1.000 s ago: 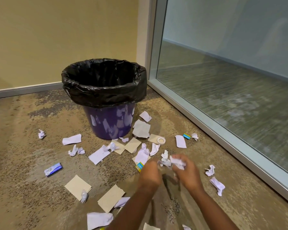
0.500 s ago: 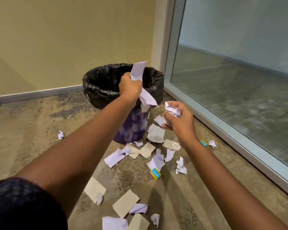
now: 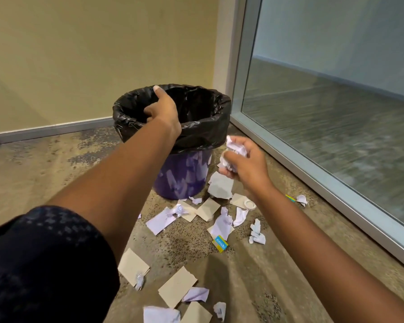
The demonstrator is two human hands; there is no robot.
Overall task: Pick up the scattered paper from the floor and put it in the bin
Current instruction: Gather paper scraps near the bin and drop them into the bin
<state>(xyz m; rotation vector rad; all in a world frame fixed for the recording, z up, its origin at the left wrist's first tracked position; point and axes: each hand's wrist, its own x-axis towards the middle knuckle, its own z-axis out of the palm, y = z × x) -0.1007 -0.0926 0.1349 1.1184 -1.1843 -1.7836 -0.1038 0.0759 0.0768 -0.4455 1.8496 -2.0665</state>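
Observation:
A purple bin [image 3: 182, 176] lined with a black bag [image 3: 203, 127] stands in the corner. My left hand [image 3: 162, 110] hangs over the bin's mouth with its fingers apart and nothing in it. To the right of the bin, my right hand [image 3: 245, 162] is closed around crumpled white paper [image 3: 234, 150]. Several scraps lie on the floor in front of the bin: white sheets [image 3: 161, 221], beige pieces [image 3: 177, 286] and crumpled balls [image 3: 257, 236].
A glass wall with a metal frame [image 3: 313, 183] runs along the right. A yellow wall with a grey skirting [image 3: 51, 128] stands behind the bin. A small blue and yellow packet [image 3: 220, 243] and a white ring [image 3: 248, 203] lie among the scraps.
My left hand has let go of the white paper it held over the bin and now spreads empty. My right hand stays beside the bin with its paper.

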